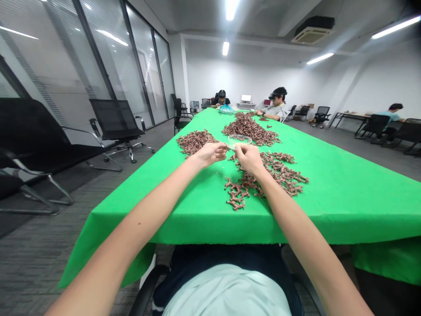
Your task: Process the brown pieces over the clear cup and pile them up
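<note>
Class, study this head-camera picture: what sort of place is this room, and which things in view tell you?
Probably an office meeting room in use as a workroom: it has glass partition walls, a ceiling air-conditioning unit, and mesh office chairs beside a long green-covered table.

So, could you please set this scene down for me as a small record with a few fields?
Left hand: raised above a bright green cloth-covered table
Right hand: fingers together, just below a clear round plastic dish
Between hands: a small thin piece, too small to identify
Around hands: heaps of knobbly reddish-brown pieces
Further along: a seated person at the table's side
</note>
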The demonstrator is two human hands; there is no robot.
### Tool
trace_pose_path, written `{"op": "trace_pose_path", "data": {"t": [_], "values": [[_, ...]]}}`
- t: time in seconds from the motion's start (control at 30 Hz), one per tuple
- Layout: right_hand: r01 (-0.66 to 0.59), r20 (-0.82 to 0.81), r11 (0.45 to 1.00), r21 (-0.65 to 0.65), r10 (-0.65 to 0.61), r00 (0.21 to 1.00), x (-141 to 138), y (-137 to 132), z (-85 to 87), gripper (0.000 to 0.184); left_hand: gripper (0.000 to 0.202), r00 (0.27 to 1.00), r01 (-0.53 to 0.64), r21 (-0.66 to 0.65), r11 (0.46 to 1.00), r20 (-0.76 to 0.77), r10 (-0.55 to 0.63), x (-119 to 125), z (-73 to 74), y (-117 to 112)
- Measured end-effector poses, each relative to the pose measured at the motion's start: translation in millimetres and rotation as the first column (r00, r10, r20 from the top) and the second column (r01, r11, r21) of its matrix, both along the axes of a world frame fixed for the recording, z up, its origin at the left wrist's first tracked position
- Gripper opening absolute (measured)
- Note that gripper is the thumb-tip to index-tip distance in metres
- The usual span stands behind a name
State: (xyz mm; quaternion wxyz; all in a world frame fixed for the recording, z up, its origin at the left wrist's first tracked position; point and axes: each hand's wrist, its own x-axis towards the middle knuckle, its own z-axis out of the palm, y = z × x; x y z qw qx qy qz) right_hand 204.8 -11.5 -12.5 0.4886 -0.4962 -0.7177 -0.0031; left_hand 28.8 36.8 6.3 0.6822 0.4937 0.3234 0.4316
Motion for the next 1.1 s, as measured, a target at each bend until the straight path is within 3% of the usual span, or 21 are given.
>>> {"op": "trace_pose_path", "data": {"t": [0.27,0.53,1.1], "values": [[0.041,0.016,0.999,0.017,-0.042,0.999,0.2,-3.5,2.7,0.049,0.010,1.000,-0.007,0.006,1.000,0.004,0.007,0.4,-0.1,-0.7],[0.041,-0.217,0.998,-0.048,-0.051,0.975,2.9,-1.9,1.9,0.047,0.007,0.991,-0.043,0.078,0.996,0.129,0.033,-1.5,3.1,-1.7],[-0.015,-0.359,0.998,-0.064,-0.008,0.933,3.4,-3.9,5.3,0.049,0.023,0.968,0.040,0.280,0.959,0.226,-0.106,-3.2,4.4,-1.4]]}}
